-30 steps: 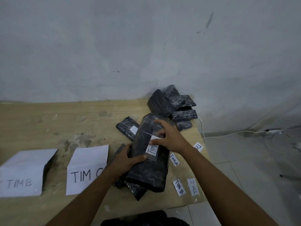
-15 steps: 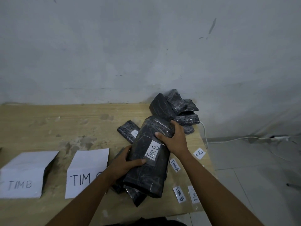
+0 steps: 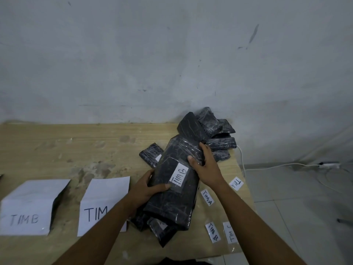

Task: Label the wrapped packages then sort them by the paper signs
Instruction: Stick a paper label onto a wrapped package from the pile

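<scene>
Both hands grip the big black package [image 3: 172,186] over the table [image 3: 76,146]: left hand [image 3: 147,190] on its near-left edge w/ thumb by the "TIM B" label [image 3: 179,177], right hand [image 3: 205,167] on its upper right side. It's tilted above other packages [image 3: 152,224], right of the "TIM B" sign [image 3: 28,205].

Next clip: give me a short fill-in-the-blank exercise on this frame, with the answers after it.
1. The black package is gripped by the left hand and the right hand; its white label reads TIM ___.
2. The loose labels lie on the table to the ___ of that package.
3. The leftmost paper sign reads ___.

Missing words: B; right; TIM B.
</scene>
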`<state>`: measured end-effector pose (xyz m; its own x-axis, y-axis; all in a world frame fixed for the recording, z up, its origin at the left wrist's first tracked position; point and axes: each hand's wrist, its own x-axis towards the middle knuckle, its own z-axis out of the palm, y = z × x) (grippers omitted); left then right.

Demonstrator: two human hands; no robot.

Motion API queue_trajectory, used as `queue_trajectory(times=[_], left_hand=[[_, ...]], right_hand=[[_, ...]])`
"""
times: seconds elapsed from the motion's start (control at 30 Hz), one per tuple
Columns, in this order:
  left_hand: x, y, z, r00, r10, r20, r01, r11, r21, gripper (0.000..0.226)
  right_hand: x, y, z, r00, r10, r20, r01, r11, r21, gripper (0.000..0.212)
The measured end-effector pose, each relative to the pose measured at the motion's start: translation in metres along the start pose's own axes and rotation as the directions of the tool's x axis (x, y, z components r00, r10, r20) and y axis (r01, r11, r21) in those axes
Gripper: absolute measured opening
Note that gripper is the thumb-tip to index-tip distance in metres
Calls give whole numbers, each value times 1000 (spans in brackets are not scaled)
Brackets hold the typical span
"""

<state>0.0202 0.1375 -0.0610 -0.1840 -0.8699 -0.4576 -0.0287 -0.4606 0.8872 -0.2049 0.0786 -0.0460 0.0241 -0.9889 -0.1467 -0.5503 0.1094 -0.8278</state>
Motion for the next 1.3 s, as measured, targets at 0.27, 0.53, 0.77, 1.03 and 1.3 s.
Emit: queue_trajectory(times=[0.27,0.53,0.77,1.03,1.3], left_hand=[[5,7,1,999,-32,-7,32,999,-17,53],[11,9,3,993,24,-113,-28,999,-33,57],[13,4,-7,996,-22,-88,16,998,-58,78],[22,29,-13,982,17,-190,-40,992,-116,64],[29,28,-21,927,-64,-368,7,988,-154,36]], right_hand=[[-17,-6,1,987,72,141,-67,997,-42,119],[-25,-7,21,965,87,247,-79,996,-43,152],[-22,3,12,958,-3,286,-11,999,47,141],[-19,27,24,877,252,408,-437,772,463,114],[-4,29,-1,940,314,136,-326,701,635,50]])
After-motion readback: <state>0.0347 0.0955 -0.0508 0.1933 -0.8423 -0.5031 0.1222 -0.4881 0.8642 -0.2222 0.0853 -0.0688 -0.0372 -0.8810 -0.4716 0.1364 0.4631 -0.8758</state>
